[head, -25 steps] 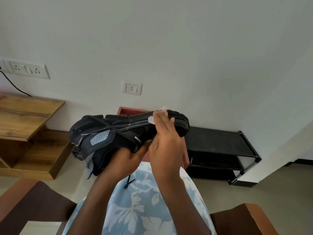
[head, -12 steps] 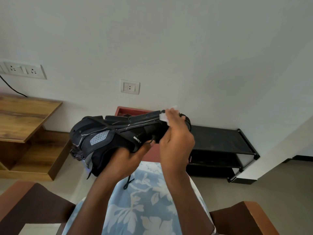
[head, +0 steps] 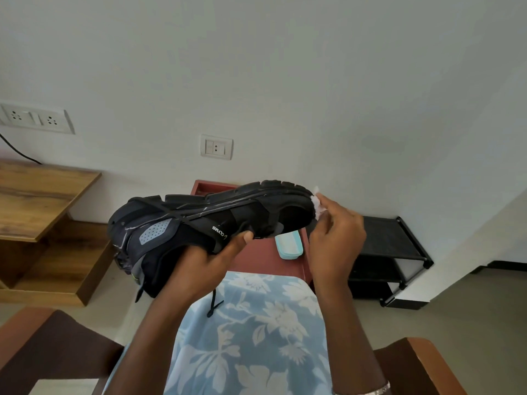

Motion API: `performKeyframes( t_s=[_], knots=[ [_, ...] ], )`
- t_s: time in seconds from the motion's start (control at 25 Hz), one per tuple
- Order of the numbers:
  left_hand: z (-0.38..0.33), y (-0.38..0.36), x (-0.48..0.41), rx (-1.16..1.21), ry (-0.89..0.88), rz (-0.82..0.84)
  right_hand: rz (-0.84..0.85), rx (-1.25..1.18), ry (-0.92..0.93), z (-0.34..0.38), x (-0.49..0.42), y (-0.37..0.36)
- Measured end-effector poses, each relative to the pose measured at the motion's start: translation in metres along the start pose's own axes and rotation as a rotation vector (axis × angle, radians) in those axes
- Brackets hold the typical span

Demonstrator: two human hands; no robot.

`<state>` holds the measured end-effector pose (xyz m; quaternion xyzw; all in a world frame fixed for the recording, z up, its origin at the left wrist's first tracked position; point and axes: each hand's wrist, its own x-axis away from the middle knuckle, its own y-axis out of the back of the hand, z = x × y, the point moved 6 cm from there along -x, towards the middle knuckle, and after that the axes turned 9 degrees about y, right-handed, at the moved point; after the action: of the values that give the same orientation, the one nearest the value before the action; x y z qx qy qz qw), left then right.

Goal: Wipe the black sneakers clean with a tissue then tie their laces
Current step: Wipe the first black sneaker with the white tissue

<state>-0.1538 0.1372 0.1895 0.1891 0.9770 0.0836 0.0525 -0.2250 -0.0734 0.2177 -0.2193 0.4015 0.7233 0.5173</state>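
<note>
A black sneaker (head: 199, 220) is held up on its side over my lap, sole toward the wall, toe to the right. My left hand (head: 205, 260) grips it from below around the upper, thumb on the side near the white lettering. My right hand (head: 333, 238) pinches a small white tissue (head: 317, 203) against the toe tip. A loose black lace (head: 212, 305) dangles under the shoe. I see only one sneaker.
A red low table (head: 265, 260) in front of my knees carries a light teal box (head: 289, 245). A black shoe rack (head: 390, 246) stands right against the wall, a wooden shelf unit (head: 42, 212) left. Brown chair arms (head: 410, 366) flank my lap.
My right hand slid the tissue rightward along the sole edge, from mid-forefoot to the very tip of the toe. The shoe stayed in my left hand.
</note>
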Motion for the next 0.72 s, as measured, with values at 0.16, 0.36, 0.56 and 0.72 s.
performKeyframes(
  t_s=[0.16,0.36,0.56,0.72],
  knots=[
    [-0.006,-0.007,0.002,-0.064,-0.027,0.018,-0.021,-0.04,0.132,0.046,0.007,-0.002],
    [-0.006,-0.009,0.002,-0.057,-0.011,0.034,0.066,-0.103,0.285,0.074,0.02,-0.007],
    [0.002,0.0,0.0,0.111,0.039,-0.008,0.053,-0.019,-0.039,-0.001,0.001,0.008],
    [0.004,0.0,0.0,0.184,0.107,-0.019,0.038,-0.098,-0.059,0.004,0.008,0.008]
  ],
)
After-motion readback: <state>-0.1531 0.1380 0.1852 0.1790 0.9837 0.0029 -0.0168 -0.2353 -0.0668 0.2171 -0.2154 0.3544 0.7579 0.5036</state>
